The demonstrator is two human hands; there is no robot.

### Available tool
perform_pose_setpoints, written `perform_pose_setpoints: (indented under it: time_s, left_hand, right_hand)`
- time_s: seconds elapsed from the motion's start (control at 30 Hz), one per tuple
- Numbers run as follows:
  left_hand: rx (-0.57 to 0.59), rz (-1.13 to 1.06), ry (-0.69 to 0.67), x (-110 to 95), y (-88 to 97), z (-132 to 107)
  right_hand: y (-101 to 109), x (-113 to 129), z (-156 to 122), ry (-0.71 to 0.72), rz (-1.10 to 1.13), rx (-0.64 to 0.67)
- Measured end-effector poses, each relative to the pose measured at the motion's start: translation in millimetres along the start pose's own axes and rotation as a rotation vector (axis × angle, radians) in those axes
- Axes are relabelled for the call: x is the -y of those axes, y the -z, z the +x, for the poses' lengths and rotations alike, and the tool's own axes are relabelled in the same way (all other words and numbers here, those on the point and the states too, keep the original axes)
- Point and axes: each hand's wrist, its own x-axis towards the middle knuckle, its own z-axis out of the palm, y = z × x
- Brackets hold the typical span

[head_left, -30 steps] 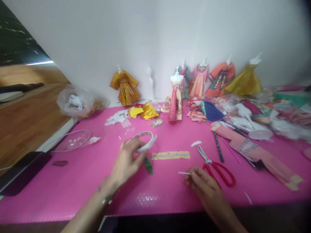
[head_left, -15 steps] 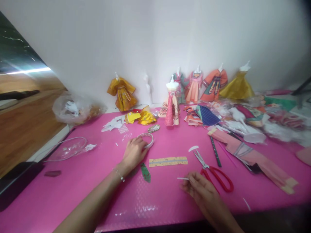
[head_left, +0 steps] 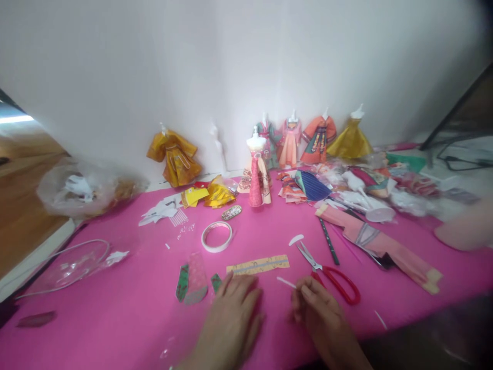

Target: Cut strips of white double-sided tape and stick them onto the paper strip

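Observation:
Between the thumb and fingertips of my right hand [head_left: 318, 311] is a thin white strip [head_left: 286, 282], its free end pointing left. My left hand [head_left: 236, 313] reaches over the pink tabletop with fingers apart and nothing visible in them. Its fingertips are at the lower edge of a yellow patterned fabric band [head_left: 258, 265] with a grey line along it; whether they touch is unclear. Left of that hand lie a pink fabric piece [head_left: 196, 280] and green pieces [head_left: 182, 283]. Red-handled scissors [head_left: 321, 270] rest partly open beside my right hand.
A roll of white tape [head_left: 216, 237] lies mid-table. Small dressed mannequins, one in pink [head_left: 256, 174], stand along the wall. A pink garment [head_left: 379, 244] and a dark pencil [head_left: 328, 241] are at right. A plastic bag [head_left: 73, 187] sits at back left.
My left hand has left the tape roll and moved right and nearer, to the yellow band. The pink fabric piece now shows. My right hand still pinches the white strip; the view has shifted.

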Motion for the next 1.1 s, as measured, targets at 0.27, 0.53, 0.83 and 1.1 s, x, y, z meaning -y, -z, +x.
perform_pose_setpoints:
  time_s: [0.27,0.53,0.83,1.1]
  left_hand:
    - [0.287,-0.025,0.037,-25.5,-32.5,20.0]
    - [0.331,-0.051,0.121,-38.3,-31.3,27.6]
    - [0.121,0.163,-0.019,-58.7,-87.1,-12.4]
    - [0.073,0.14,-0.009,-54.1,-74.9,-31.7]
  right_hand:
    - [2.6,19.4,-7.4,0.247,-0.008,-0.098]
    - [2.5,25.4,-5.8,0.264,-0.022,-0.121]
    - [-6.1,29.5,-4.1,0.235,-0.019,-0.187]
    - [-5.7,13.9,-0.7,0.113,0.064,-0.104]
